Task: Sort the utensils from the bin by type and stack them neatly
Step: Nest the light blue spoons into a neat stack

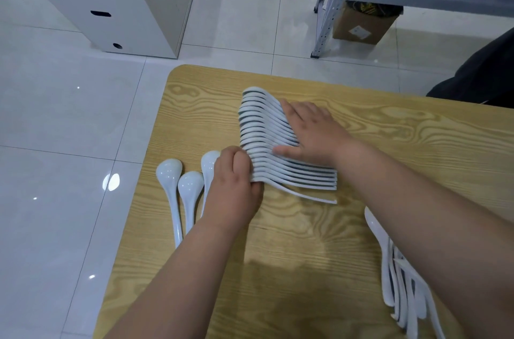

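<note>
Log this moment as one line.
nested spoon stack: on wooden table | left hand: grips near end | right hand: flat on handles | aside: three round spoons left, spoon pile right

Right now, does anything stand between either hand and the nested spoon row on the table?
Nothing visible does. The right hand lies flat on the nested spoon row, and the left hand curls around its near end. Both touch it directly.
</note>
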Action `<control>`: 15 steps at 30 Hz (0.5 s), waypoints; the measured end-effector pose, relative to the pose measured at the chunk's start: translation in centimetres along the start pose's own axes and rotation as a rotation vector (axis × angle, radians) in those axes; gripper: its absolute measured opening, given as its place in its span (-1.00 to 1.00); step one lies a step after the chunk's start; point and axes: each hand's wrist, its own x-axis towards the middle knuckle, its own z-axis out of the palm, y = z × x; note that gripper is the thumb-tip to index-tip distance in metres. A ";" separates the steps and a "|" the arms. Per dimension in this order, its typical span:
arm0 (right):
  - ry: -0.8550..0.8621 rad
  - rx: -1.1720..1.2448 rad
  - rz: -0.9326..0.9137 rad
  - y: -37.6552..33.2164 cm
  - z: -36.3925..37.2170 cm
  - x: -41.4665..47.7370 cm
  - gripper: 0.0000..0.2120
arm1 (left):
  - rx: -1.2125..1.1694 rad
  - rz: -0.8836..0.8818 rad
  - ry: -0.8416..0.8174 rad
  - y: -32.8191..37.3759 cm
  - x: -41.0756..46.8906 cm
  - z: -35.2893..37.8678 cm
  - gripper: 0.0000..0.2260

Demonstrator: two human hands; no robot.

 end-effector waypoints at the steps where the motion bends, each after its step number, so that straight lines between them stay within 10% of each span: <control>1: -0.017 -0.025 -0.015 -0.2 0.1 -0.6 0.11 | 0.012 -0.007 -0.009 0.1 -0.3 0.0 -0.64; 9: 0.050 0.057 -0.060 0.7 1.0 -2.0 -0.10 | 0.109 -0.017 -0.036 0.5 -0.8 -0.4 -0.49; 15: 0.111 0.022 -0.033 0.9 1.1 -1.2 -0.18 | 0.306 0.290 -0.265 0.6 0.2 0.7 -0.34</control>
